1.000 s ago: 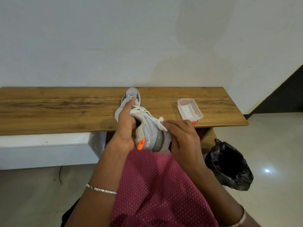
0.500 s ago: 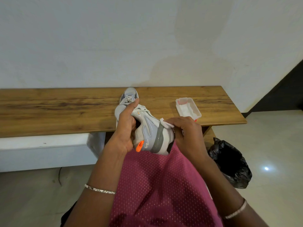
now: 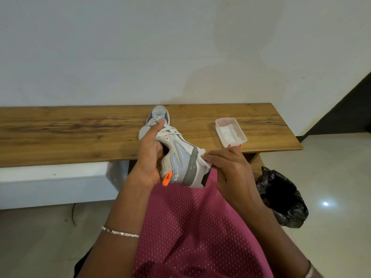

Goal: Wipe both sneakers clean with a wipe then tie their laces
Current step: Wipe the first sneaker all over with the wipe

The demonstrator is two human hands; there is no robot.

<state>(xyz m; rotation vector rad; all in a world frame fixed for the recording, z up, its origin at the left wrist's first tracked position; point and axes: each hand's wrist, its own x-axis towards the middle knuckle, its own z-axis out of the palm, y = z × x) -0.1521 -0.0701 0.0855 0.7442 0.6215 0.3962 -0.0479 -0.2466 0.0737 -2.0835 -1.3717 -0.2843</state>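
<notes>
A grey-and-white sneaker [image 3: 181,160] with an orange heel tab is held above my lap, heel toward me. My left hand [image 3: 149,157] grips its collar, fingers inside the opening and thumb up along the laces. My right hand [image 3: 228,169] pinches a white wipe [image 3: 203,157] against the sneaker's outer midsole. The second sneaker [image 3: 158,114] stands on the wooden bench [image 3: 70,135] behind the held one, toe toward the wall, mostly hidden by my left hand.
An open white wipe box [image 3: 230,134] with red clips sits on the bench at the right. A black bin bag [image 3: 281,197] stands on the floor by the bench's right end. A white ledge [image 3: 52,177] runs under the bench.
The sneaker has tilted, showing more of its outer side. My right hand has slid the wipe along the midsole, from near the heel toward the middle of the sole.
</notes>
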